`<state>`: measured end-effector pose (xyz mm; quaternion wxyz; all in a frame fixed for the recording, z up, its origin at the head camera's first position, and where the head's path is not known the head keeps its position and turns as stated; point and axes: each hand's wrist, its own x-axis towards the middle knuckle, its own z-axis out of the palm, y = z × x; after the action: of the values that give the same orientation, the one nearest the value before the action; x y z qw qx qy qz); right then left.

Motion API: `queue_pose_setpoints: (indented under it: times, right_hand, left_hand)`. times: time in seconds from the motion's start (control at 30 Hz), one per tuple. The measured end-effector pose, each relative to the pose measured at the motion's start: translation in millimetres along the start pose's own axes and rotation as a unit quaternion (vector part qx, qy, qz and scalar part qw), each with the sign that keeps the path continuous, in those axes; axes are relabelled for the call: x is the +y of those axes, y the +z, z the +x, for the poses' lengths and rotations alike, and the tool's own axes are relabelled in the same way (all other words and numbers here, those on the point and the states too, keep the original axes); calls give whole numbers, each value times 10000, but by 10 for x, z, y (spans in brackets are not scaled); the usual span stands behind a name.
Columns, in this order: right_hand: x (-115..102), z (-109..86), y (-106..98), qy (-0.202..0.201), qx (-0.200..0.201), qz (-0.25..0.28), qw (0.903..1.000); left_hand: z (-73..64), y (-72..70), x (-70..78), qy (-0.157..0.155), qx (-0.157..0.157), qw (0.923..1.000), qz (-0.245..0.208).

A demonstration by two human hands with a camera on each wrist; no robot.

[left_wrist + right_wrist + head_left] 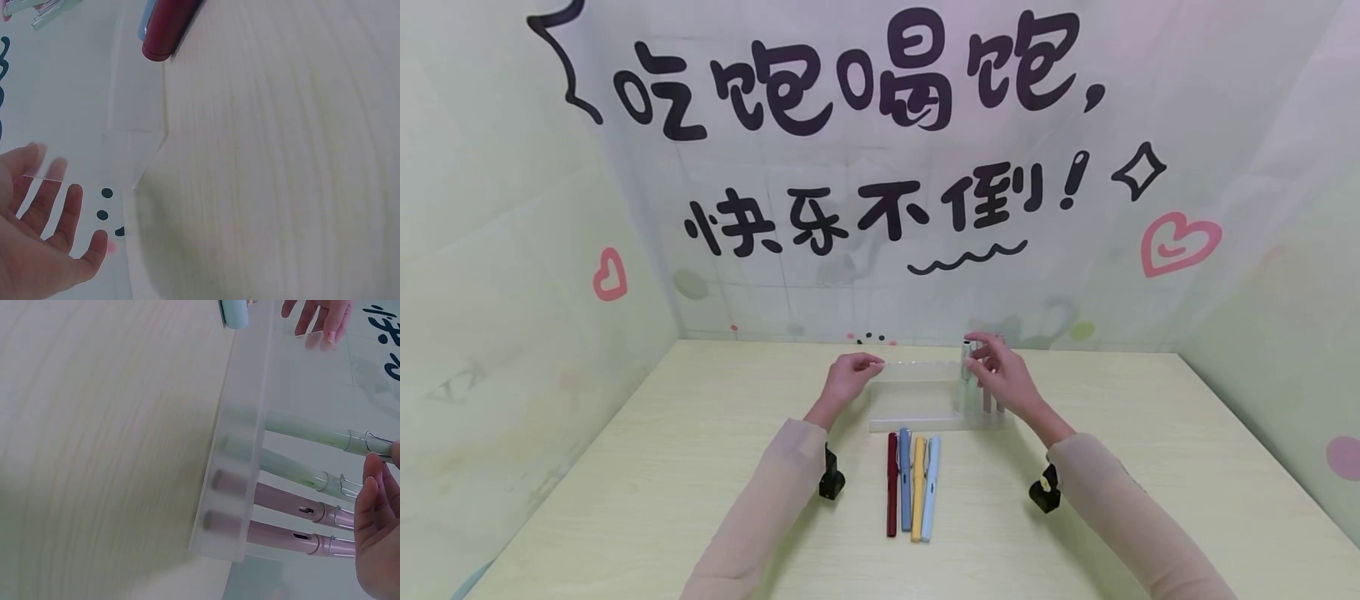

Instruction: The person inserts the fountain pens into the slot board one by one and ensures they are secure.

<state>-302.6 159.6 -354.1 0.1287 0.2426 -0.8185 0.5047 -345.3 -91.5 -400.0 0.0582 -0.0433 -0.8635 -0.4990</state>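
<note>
A clear plastic pen stand (917, 424) stands on the table. My left hand (848, 377) pinches its upper left corner between thumb and fingertips; the other fingers are spread loosely in the left wrist view. At the stand's right part, my right hand (1006, 379) pinches the upper end of a light green pen (306, 432), whose lower end sits behind the frosted front lip. Beside it in the stand are another light green pen (290, 469) and two mauve pens, a nearer one (287, 503) and an outer one (278, 536).
In front of the stand lie a dark red pen (892, 487), a blue pen (906, 483), a yellow pen (919, 492) and a light blue pen (931, 492), side by side. A printed cloth wall (880, 292) rises behind the pale wooden table (715, 500).
</note>
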Motion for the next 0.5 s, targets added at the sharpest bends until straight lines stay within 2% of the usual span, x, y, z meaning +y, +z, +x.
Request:
queue_pose_setpoints:
  times: [0.13, 0.27, 0.5]
  right_hand:
    - [138, 34, 4, -33, -17, -36, 10000]
    - [307, 89, 16, 0, -12, -321, 9995]
    - [364, 140, 29, -276, 146, -895, 9955]
  left_hand:
    - [0, 0, 3, 31, -15, 10000, 11]
    - [-1, 1, 4, 42, -15, 10000, 21]
    - [-5, -1, 11, 34, 17, 10000, 34]
